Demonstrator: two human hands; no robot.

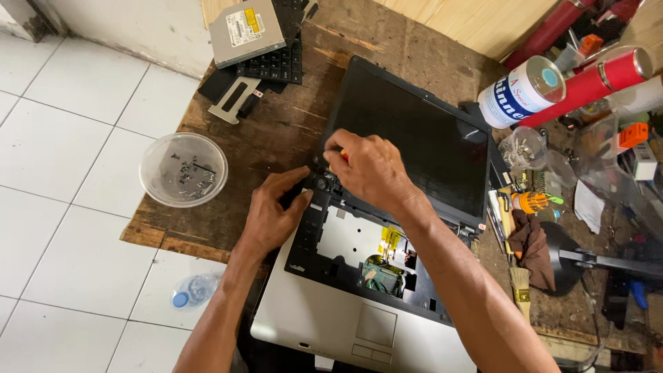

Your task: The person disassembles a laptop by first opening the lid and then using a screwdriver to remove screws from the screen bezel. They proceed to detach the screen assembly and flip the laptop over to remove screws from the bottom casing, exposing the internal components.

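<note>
Silver-and-black laptop point(324, 318), keyboard removed, lies open at centre on a worn wooden board point(276, 131). Right hand point(369, 169) pinches a small red-and-yellow tool at its hinge corner — left hand point(273, 214) braces the frame. Clear screw bowl point(184, 169) waits at nine o'clock.

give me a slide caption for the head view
Two hands work at the hinge corner of an opened laptop.

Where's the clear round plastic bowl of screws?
Head view, left side: the clear round plastic bowl sits on the wooden board's left edge, left of the left hand.
</note>
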